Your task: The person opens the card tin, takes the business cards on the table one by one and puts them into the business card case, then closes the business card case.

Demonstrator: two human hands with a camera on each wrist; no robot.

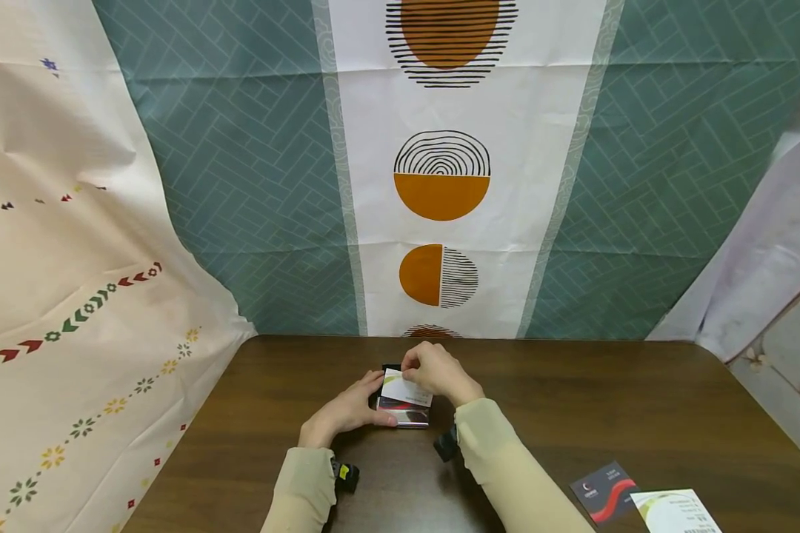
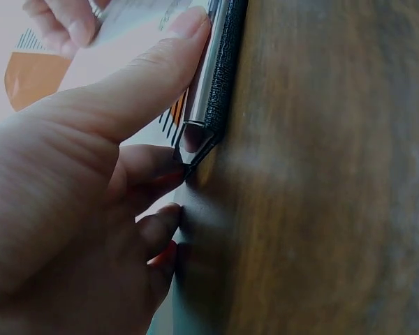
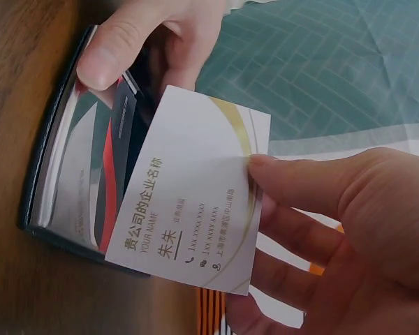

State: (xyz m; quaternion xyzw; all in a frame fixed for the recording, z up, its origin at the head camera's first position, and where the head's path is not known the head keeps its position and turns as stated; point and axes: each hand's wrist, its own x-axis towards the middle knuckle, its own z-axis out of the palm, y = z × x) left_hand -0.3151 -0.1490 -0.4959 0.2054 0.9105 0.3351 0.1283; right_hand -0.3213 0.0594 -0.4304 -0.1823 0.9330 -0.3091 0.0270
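A business card holder [image 1: 412, 419] with a shiny metal body and a black textured cover lies open on the table. My left hand [image 1: 348, 409] grips its left side, the thumb [image 2: 157, 73] on the metal front edge. Inside the holder a dark card with a red stripe [image 3: 112, 157] shows. Above it, my right hand [image 1: 438, 372] pinches a white business card [image 3: 192, 199] with gold curves and printed text. This card is tilted over the holder, its lower edge near the dark card; whether they touch I cannot tell.
On the brown wooden table [image 1: 573, 392], a dark card with a red wave [image 1: 603, 490] and a white card [image 1: 678, 512] lie at the front right, near each other. Patterned cloth [image 1: 273, 185] hangs behind the table's far edge.
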